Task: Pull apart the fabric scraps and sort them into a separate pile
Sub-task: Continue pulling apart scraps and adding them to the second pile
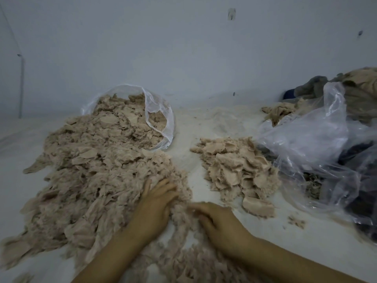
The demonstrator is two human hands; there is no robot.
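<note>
**Currently mid-separation at near edge of big scrap heap**

Left hand (156,203) flat on the near right edge of the main scrap pile (91,176), fingers straight and spread, pressing the pile down, nothing gripped. Right hand (216,221) just beside it, fingers curled down into a frayed clump of scraps (183,213); looks like a pinch on that clump, though fingertips partly buried and blurred, so grip depth unclear. Clump not yet free of the heap, fibres bridging between the two hands.

Main pile spills from an open clear plastic bag (157,117) at the back, across the white surface (195,127) toward the camera. Sorted pile (236,170) lies to the right, well apart from the main pile, bare strip between. Crumpled plastic sheeting (318,144) touches the sorted pile's right side, dark and beige cloth (359,92) behind it. One stray scrap (296,221) on its own near the sheeting.

Risks, as judged:
- Frayed edges tangled; a hard pull likely drags a long string of the heap along rather than one piece.
- Weak hold-down by left hand lets the heap slide into the gap and merges the piles.
- Loose lint scatters, more strays.
- Drop too far right lands scraps under the sheeting.
</note>
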